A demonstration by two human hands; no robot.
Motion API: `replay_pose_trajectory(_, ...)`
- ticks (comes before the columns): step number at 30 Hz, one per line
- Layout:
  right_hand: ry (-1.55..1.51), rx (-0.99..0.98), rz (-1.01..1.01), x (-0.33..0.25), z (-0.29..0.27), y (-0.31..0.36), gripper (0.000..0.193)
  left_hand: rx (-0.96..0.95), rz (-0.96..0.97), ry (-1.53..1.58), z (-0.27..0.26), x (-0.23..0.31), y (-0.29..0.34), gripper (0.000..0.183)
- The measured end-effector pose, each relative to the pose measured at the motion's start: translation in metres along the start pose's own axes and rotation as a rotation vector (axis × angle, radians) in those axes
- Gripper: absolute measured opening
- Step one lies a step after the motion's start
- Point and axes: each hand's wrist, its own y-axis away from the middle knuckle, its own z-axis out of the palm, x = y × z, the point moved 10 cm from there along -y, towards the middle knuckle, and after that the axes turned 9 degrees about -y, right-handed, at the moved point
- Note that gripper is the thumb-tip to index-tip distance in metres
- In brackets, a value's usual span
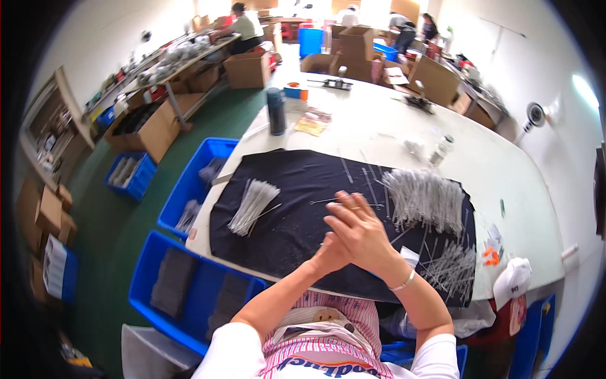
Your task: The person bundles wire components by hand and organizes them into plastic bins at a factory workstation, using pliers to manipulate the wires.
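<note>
Two bare hands meet above a dark cloth (pixel 297 177) spread over a white tabletop (pixel 505 189). The forearms rise from the lower edge, elbows bent outward, converging at the centre. The right hand (pixel 358 228) crosses over the left hand (pixel 329 254), its back facing up, its fingers stretched forward and leftward, close together. A bracelet (pixel 403 282) circles the right wrist. The left hand lies partly hidden beneath, so its fingers are hard to make out. Whether either grip holds anything, I cannot tell. A thin rod with a looped end (pixel 319 201) shows on both sides of the right fingers; held or lying on the cloth is unclear. Nearby on the cloth, a small bundle of pale, thin rods (pixel 254 205) sits left, a large pile (pixel 426 199) right, and a looser heap (pixel 451 270) nearer the person.
</note>
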Motion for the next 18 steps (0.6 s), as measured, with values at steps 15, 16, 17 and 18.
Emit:
replay_pose_trajectory(15, -0.048, -0.321, 0.335, 0.077, 0.102, -0.03, 0.056, -0.134, -0.529, 0.472, 0.002, -0.089, 0.004, 0.041)
replay_pose_trajectory(16, -0.024, -0.356, 0.346, 0.066, 0.103, -0.027, 0.055, -0.078, -0.599, 0.766, 0.005, -0.094, 0.018, 0.042)
replay_pose_trajectory(17, -0.042, -0.353, 0.342, 0.054, 0.103, -0.021, 0.055, -0.075, -0.6, 0.768, 0.006, -0.095, 0.022, 0.042)
replay_pose_trajectory(18, -0.061, -0.351, 0.336, 0.044, 0.104, -0.016, 0.054, -0.077, -0.598, 0.793, 0.007, -0.097, 0.023, 0.042)
